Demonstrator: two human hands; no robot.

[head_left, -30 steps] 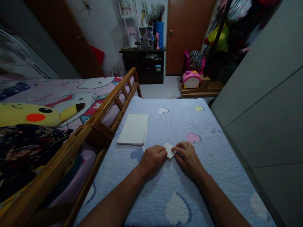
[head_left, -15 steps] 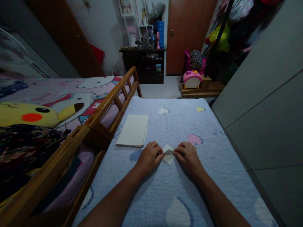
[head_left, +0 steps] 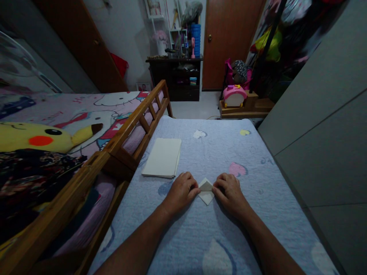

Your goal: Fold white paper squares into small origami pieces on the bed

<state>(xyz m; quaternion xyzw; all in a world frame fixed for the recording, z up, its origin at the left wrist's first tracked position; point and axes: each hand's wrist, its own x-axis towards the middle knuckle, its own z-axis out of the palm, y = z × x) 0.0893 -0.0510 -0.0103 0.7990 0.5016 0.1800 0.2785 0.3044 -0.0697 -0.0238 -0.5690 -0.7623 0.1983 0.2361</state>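
A small folded piece of white paper [head_left: 207,196], diamond-shaped with a crease across its middle, is on the blue patterned bedsheet [head_left: 183,236]. My left hand [head_left: 183,193] pinches its left corner between thumb and fingers. At the opposite corner, my right hand [head_left: 228,191] pinches the paper the same way. The upper half of the paper looks greyer, with a raised flap. Beyond my left hand lies a stack of white paper sheets [head_left: 163,157], apart from both hands.
A wooden bed rail [head_left: 137,118] runs along the left, with a yellow plush toy [head_left: 57,137] on the bed behind it. Pale cabinet panels [head_left: 323,152] border the right side. A dark cabinet [head_left: 174,80] and a pink toy case [head_left: 234,96] stand past the far edge.
The flap's tip has gone away from me, so the grey upper half of the paper shows wider. Both hands keep their pinch, shifted slightly in view.
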